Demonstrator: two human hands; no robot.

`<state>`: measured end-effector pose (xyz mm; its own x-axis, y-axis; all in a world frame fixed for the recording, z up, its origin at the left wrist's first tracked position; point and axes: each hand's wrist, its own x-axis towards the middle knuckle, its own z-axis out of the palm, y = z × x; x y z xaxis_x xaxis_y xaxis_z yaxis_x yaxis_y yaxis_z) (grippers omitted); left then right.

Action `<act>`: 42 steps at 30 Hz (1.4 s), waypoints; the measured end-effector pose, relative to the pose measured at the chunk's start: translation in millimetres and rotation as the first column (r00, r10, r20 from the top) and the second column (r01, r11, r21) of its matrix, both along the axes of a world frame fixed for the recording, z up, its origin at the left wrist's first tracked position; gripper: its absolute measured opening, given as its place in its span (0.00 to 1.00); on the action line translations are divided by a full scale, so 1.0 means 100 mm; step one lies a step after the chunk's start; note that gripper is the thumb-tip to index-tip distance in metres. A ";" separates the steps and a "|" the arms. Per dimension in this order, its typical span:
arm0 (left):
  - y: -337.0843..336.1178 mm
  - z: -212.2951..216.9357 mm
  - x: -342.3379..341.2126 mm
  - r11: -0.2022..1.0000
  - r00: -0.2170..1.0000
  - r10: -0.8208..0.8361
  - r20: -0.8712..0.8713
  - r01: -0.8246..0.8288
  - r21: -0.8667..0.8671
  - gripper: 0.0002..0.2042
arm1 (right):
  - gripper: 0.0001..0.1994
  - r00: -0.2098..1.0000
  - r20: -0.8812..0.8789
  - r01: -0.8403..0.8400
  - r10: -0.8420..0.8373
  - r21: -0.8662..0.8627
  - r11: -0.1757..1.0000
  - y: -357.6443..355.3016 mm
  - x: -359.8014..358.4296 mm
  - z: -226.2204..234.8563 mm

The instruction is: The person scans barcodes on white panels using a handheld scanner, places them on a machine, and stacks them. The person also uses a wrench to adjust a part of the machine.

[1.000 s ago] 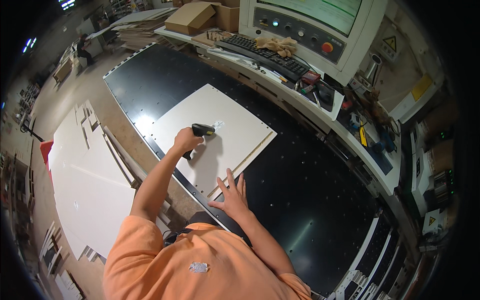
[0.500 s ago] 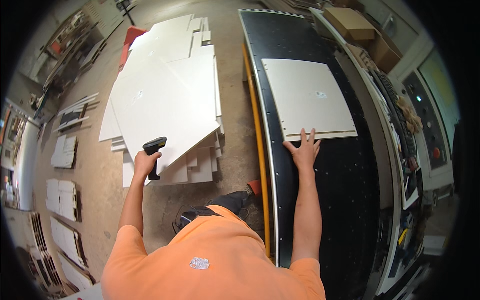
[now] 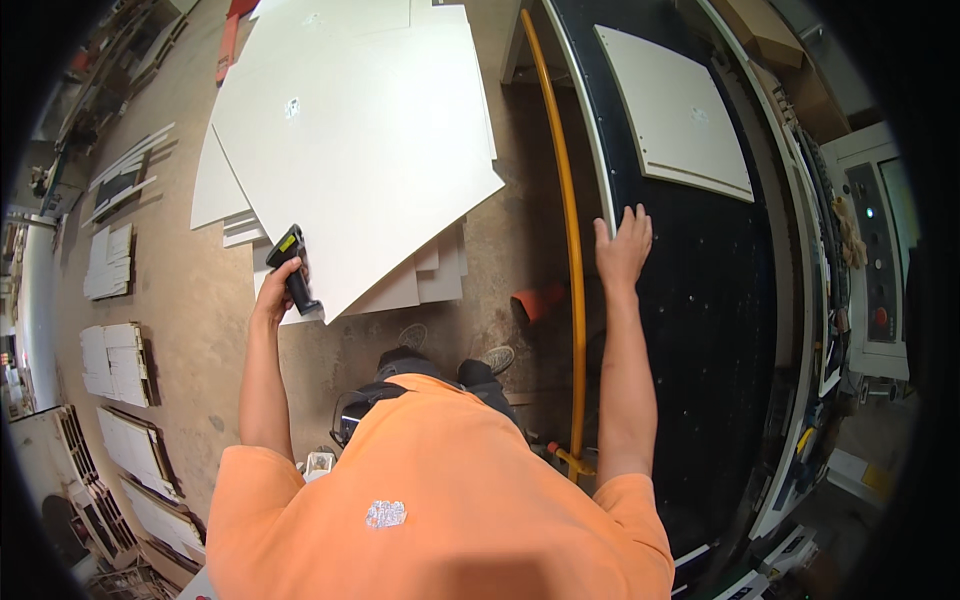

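My left hand (image 3: 274, 290) grips a black handheld barcode scanner (image 3: 299, 287) by its handle, beside the near corner of a stack of large white panels (image 3: 370, 160). The top panel carries a small label. Over the left edge of a long black table (image 3: 690, 350), my right hand (image 3: 624, 250) is empty with its fingers apart. Whether it touches the surface I cannot tell. A white panel (image 3: 675, 115) with a small label and a row of holes near its edges lies flat on the table, beyond my right hand and apart from it.
A yellow rail (image 3: 565, 200) runs along the table's left side. At the right stands a control panel (image 3: 878, 260) with buttons. Cardboard boxes (image 3: 765, 30) sit far right. Smaller panel stacks (image 3: 115, 360) lie on the floor at left. An orange-red object (image 3: 540, 302) is beneath the rail.
My right hand has come off the white panel, which now lies farther along the table, with a gap between them. The view has shifted. The scanner stays in my left hand, tilted differently.
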<state>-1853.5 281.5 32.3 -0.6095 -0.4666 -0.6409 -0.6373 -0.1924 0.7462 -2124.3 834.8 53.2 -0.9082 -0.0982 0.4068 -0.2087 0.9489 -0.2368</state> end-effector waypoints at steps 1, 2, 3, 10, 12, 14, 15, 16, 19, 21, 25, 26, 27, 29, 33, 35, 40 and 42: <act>-0.09 -0.07 -0.06 1.000 0.999 -0.010 -0.039 0.011 0.022 0.19 | 0.27 0.993 -0.088 -0.078 0.077 -0.011 0.997 -0.23 0.29 -0.08; -0.20 -0.11 -0.10 0.998 0.997 -0.039 -0.069 0.043 0.049 0.19 | 0.26 0.994 0.037 -0.090 0.100 -0.219 0.972 -0.51 0.55 -0.18; -0.28 -0.14 -0.15 0.998 0.998 -0.022 -0.050 0.025 0.052 0.20 | 0.25 0.980 0.059 -0.148 0.189 -0.413 0.898 -0.82 0.80 -0.28; -0.37 -0.23 -0.20 0.999 0.988 -0.022 -0.151 0.026 0.027 0.21 | 0.29 0.530 0.578 0.640 0.621 -0.753 0.155 -2.75 1.78 -0.80; -0.27 -0.18 -0.18 0.998 0.977 -0.055 -0.204 0.058 0.009 0.20 | 0.24 0.602 0.564 0.663 0.565 -0.747 0.040 -3.03 1.89 -0.82; -0.14 -0.10 -0.12 0.995 0.980 -0.093 -0.174 0.098 0.019 0.19 | 0.20 0.719 0.519 0.580 0.462 -0.814 0.011 -3.16 1.93 -0.79; -0.06 -0.05 -0.06 0.990 0.978 -0.134 -0.160 0.139 0.019 0.18 | 0.17 0.768 0.501 0.567 0.399 -0.821 -0.061 -3.12 1.97 -0.75; 0.02 -0.01 0.01 0.979 0.975 -0.175 -0.138 0.187 0.083 0.17 | 0.15 0.762 0.535 0.604 0.364 -0.790 -0.102 -3.04 1.99 -0.71; 0.05 0.10 0.13 0.933 0.924 -0.258 -0.282 0.314 0.176 0.17 | 0.20 0.783 0.514 0.584 0.349 -0.801 -0.132 -2.51 2.21 -0.42; -0.09 0.12 0.16 0.969 0.947 -0.096 -0.307 0.159 0.188 0.18 | 0.19 0.771 0.561 0.607 0.302 -0.791 -0.079 -2.00 2.41 -0.15; -0.89 0.10 -0.08 0.958 0.953 0.201 -0.225 -0.143 0.248 0.15 | 0.20 0.745 0.667 0.667 0.019 -0.745 -0.010 -1.06 2.76 0.50; -0.95 0.09 -0.11 0.954 0.945 0.205 -0.256 -0.135 0.267 0.16 | 0.20 0.730 0.678 0.684 -0.091 -0.727 0.069 -0.89 2.86 0.61; -0.95 0.07 -0.15 0.952 0.938 0.241 -0.250 -0.178 0.247 0.16 | 0.22 0.723 0.666 0.690 -0.184 -0.702 0.176 -0.72 2.98 0.71; -0.73 0.04 -0.13 0.981 0.986 -0.025 -0.167 0.056 0.183 0.17 | 0.28 0.622 0.668 0.759 -0.408 -0.643 0.105 -0.47 3.24 0.71; -0.03 0.14 -0.16 0.961 0.928 -0.094 -0.360 0.180 0.212 0.18 | 0.32 0.508 0.578 0.776 -0.638 -0.629 0.047 0.03 4.14 0.55; 0.27 0.28 -0.27 0.918 0.889 -0.218 -0.403 0.327 0.225 0.17 | 0.32 0.448 0.540 0.762 -0.713 -0.648 -0.012 0.24 4.57 0.45; 1.26 0.61 -0.92 0.764 0.729 -0.478 -0.490 0.620 0.177 0.15 | 0.34 0.217 0.514 0.694 -0.830 -0.679 -0.240 0.27 5.51 0.53; 1.72 0.68 -1.15 0.682 0.659 -0.564 -0.498 0.711 0.169 0.14 | 0.35 0.086 0.575 0.693 -0.814 -0.621 -0.365 0.07 5.87 0.61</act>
<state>-1968.1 453.9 100.1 -0.8904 0.3235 -0.3203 -0.3741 -0.1192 0.9197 -1537.5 841.7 114.7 0.1444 0.9588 -0.2446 0.4705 -0.2840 -0.8354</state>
